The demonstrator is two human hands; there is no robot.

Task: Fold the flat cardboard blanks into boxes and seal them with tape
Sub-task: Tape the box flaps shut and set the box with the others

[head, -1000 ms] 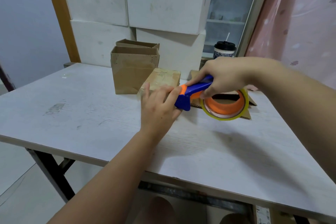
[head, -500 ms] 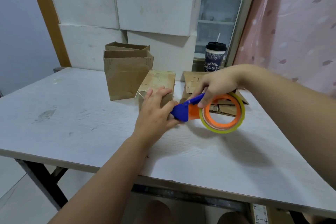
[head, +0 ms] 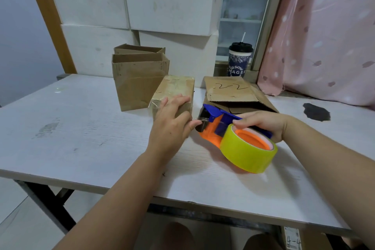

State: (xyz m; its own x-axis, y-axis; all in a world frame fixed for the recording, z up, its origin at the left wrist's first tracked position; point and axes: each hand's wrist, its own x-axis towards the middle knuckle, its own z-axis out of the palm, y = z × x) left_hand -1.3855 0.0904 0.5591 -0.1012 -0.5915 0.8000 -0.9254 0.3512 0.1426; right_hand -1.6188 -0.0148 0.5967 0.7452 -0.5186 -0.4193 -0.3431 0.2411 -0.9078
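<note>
Nearest us on the counter (head: 81,148), our right hand (head: 261,126) has its fingers curled round the blue handle of the tape dispenser (head: 215,128). The yellow tape roll (head: 247,154) tilts toward us and the dispenser's blue-and-orange front points left at the small taped box (head: 176,91).

Our left hand (head: 170,126) lies on that box's near end, fingers almost straight over the top edge and thumb stretched out to the dispenser's front. It blocks the near face, so we cannot tell how the tape lies there.

Just behind the dispenser lie the flat cardboard blanks (head: 229,91), the top one marked 2-2. Just beside the taped box, on its left, stands an open box (head: 138,83), with a second open box (head: 140,49) behind it. A dark patch (head: 316,111) marks the counter to the right.

Farther back are a lidded cup (head: 240,61) with a straw, a pink curtain (head: 324,46) and white blocks (head: 162,2) at the wall.
</note>
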